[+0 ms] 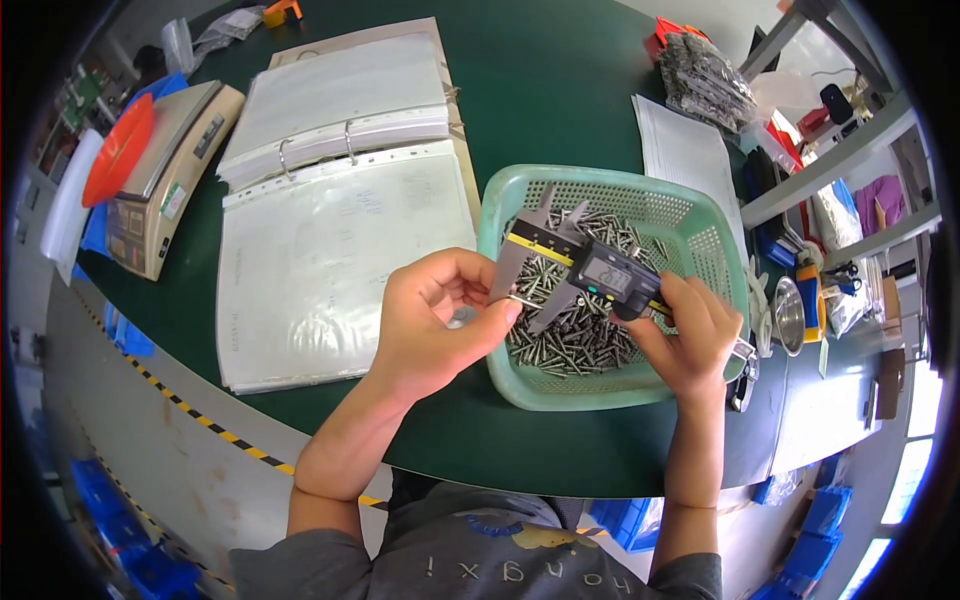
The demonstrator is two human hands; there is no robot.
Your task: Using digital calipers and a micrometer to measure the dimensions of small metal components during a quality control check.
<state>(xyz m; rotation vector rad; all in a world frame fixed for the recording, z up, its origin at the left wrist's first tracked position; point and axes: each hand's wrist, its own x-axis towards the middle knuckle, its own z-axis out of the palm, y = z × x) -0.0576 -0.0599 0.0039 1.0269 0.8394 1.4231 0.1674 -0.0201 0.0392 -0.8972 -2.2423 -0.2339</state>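
Observation:
My right hand [692, 338] grips a digital caliper [612, 272] with a dark body and a small display. The caliper is held slanted over a pale green plastic basket [575, 402], its jaws apart. Inside the basket lies a heap of small metal pins [572, 352]. Between the thumb and index finger of my left hand [425, 315], a slim metal pin [525, 302] is pinched, with its free end reaching between the caliper's jaws. Whether both jaws touch it, I cannot tell.
An open ring binder [335, 270] with sleeved pages lies left of the basket. Beyond it stands a beige scale [165, 185] with an orange-red dish [118, 150]. Paper sheets [685, 150], bagged parts [705, 80] and a metal bowl [788, 315] are at right, near a shelf frame.

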